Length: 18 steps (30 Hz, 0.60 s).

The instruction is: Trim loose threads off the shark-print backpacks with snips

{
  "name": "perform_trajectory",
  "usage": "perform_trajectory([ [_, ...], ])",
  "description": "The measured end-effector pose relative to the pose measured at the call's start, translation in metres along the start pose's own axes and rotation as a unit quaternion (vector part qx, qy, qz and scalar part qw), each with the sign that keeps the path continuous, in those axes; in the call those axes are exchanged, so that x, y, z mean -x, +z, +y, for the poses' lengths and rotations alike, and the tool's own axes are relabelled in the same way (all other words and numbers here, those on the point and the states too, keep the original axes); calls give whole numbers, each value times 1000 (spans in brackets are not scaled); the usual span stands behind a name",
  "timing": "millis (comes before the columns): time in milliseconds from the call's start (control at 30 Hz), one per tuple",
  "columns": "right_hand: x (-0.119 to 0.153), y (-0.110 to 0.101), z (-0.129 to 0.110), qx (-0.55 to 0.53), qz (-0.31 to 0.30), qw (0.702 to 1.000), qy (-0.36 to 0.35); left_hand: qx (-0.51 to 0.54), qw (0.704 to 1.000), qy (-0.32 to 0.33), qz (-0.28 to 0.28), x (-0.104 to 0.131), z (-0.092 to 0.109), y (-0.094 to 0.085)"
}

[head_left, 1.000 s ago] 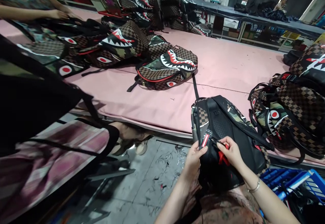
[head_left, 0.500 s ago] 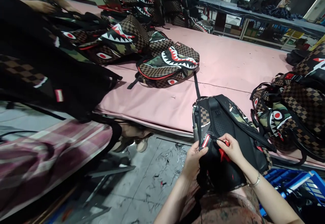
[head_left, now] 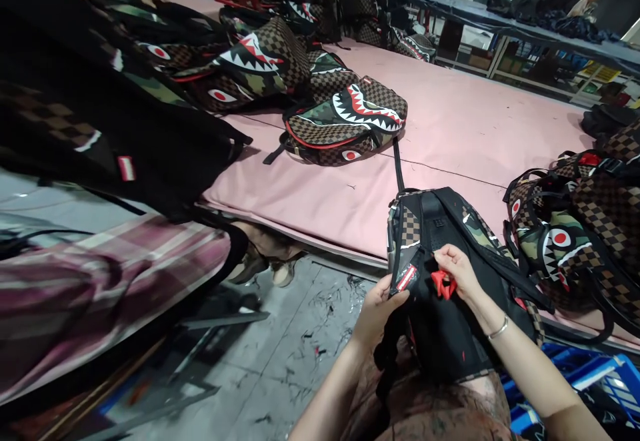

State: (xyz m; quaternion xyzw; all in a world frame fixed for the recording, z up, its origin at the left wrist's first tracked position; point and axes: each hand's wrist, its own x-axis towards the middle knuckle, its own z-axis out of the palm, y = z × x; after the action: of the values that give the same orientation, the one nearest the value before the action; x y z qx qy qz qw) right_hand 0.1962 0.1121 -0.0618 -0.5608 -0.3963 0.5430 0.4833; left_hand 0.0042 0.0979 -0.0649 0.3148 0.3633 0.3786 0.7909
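Left grip [head_left: 373,311] is clamping backpack [head_left: 443,218] edge beside label [head_left: 407,278]; right grip [head_left: 460,273] is pinching red item [head_left: 444,286]. Backpack is lying beneath both grips, leaning on worktop [head_left: 450,121] beyond. Straps, label seemingly sitting in place; work remaining isn't showing.

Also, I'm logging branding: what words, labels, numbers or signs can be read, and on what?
No text can be read.
Red-and-white label on the black backpack, at the left hand: too small.
Red-and-white tag on the dark bag, far left: too blurred.
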Motion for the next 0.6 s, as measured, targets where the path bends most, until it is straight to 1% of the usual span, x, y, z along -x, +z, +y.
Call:
perform_trajectory([
  [33,-5,-4,-3,4,-18,1000,7,-1,1000,-8,-3,0,3,-3],
  [100,-14,-12,-9,37,-74,997,5,-10,1000,-13,-12,1,9,-9],
  [233,-29,-22,-22,119,-183,976,-17,-38,999,6,-31,-2,20,-22],
  [400,-45,-15,-28,177,-239,954,-38,-60,996,18,-65,-6,24,-31],
  [600,-65,-8,-35,208,-314,925,-46,-99,992,37,-66,-8,27,-38],
])
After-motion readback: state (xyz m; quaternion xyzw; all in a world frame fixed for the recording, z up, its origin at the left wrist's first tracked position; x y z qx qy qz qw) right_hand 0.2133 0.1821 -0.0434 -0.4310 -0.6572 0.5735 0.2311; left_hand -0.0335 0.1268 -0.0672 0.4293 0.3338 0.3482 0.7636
